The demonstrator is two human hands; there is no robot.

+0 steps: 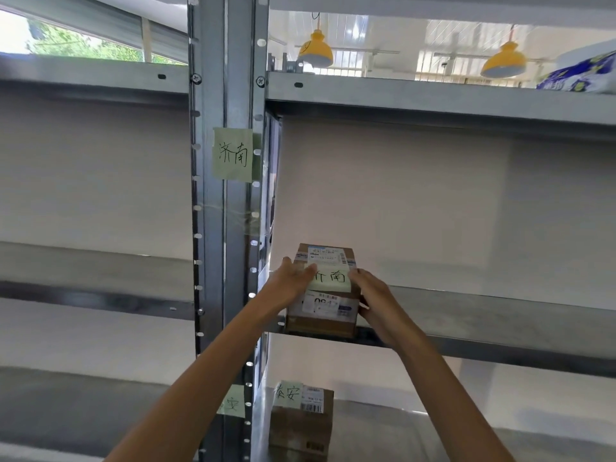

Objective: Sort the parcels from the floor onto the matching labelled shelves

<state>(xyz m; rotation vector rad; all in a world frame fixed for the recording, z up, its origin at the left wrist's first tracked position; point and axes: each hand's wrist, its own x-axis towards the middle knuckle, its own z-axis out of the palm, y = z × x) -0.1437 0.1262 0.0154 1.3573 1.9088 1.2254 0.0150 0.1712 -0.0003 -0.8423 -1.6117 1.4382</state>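
Note:
A brown cardboard parcel (325,315) with a green note reading 济南 and white shipping labels sits at the left front end of a metal shelf (500,315). My left hand (290,285) grips its left side, thumb across the top. Against its right side lies my right hand (376,301), fingers curled round the edge. A green label (233,154) reading 济南 is stuck on the upright post above this shelf. One shelf lower stands a second brown parcel (301,421) with a green 泰安 note, beside a green 泰安 post label (231,403).
The grey steel upright (226,228) with bolt holes rises just left of my hands. Empty-looking shelf bays lie on the left (93,295). A blue-and-white wrapped pack (583,76) rests on the top right shelf. Yellow lamps (315,50) hang behind.

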